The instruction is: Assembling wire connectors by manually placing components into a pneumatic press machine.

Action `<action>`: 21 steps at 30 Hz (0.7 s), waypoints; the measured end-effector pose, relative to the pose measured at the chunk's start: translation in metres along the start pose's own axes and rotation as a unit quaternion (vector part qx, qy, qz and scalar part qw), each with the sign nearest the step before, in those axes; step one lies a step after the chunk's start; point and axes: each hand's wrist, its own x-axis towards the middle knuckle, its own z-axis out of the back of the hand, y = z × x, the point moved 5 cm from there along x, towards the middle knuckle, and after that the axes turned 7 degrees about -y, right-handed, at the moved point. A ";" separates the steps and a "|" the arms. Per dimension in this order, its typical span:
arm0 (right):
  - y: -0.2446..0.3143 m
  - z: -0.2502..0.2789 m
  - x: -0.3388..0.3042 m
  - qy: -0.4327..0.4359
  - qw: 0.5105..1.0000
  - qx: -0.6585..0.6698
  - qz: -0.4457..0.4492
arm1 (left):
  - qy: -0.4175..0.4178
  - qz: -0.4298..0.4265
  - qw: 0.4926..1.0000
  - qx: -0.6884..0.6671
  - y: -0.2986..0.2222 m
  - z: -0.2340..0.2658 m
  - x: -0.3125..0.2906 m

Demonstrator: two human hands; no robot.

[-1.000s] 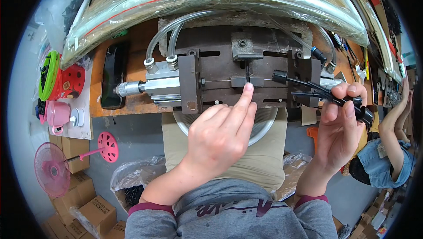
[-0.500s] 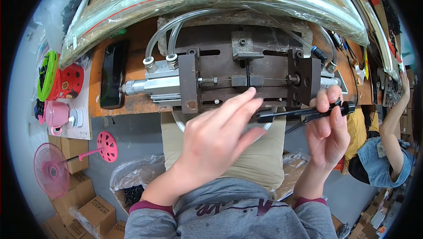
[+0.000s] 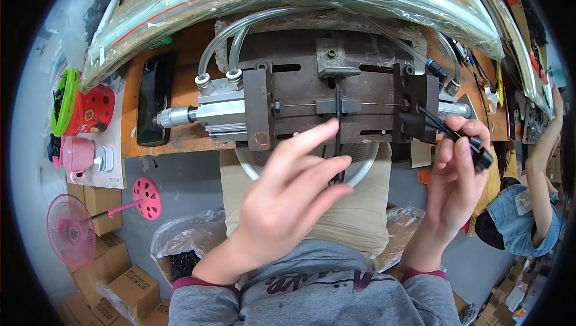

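Left hand [image 3: 282, 197], one black rod [image 3: 338, 101] and right hand [image 3: 457, 176] at a brown fixture [image 3: 300, 83]

At the far left, one dark phone [image 3: 155, 101] lies on the wooden bench [image 3: 187, 86]. Next, two clear hoses [image 3: 207, 56] join one silver cylinder [image 3: 222, 116]. Between the two brown uprights [image 3: 259, 113] there is open room on each side of the small grey block [image 3: 324, 107]. The left hand's fingers are spread rather wide; the index tip is at the rod, but I cannot tell if it touches. The rod lies across the block and reaches past the fixture's front edge, over one white basket [image 3: 358, 176]. The right hand's fingers are narrow, pinching several black parts [image 3: 478, 149]; their exact number cannot be counted.
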 end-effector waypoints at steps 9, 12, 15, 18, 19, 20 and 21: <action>0.013 -0.020 -0.015 0.022 0.953 -0.223 0.202 | 0.025 -0.154 0.950 0.270 0.004 -0.027 0.001; 0.018 -0.025 -0.021 0.028 0.936 -0.281 0.210 | 0.020 -0.154 0.951 0.267 0.003 -0.028 0.006; 0.019 -0.029 -0.029 0.050 0.860 -0.397 0.318 | 0.022 -0.145 0.954 0.260 0.004 -0.028 0.006; 0.019 -0.036 -0.035 0.069 0.807 -0.439 0.389 | 0.032 -0.133 0.961 0.242 0.005 -0.026 0.008; 0.018 -0.040 -0.037 0.073 0.795 -0.445 0.406 | 0.038 -0.124 0.965 0.227 0.003 -0.023 0.010; 0.018 -0.042 -0.038 0.076 0.782 -0.451 0.423 | 0.045 -0.115 0.970 0.212 0.002 -0.022 0.011; 0.017 -0.040 -0.039 0.111 0.777 -0.463 0.411 | 0.036 -0.096 0.987 0.123 0.001 -0.021 0.010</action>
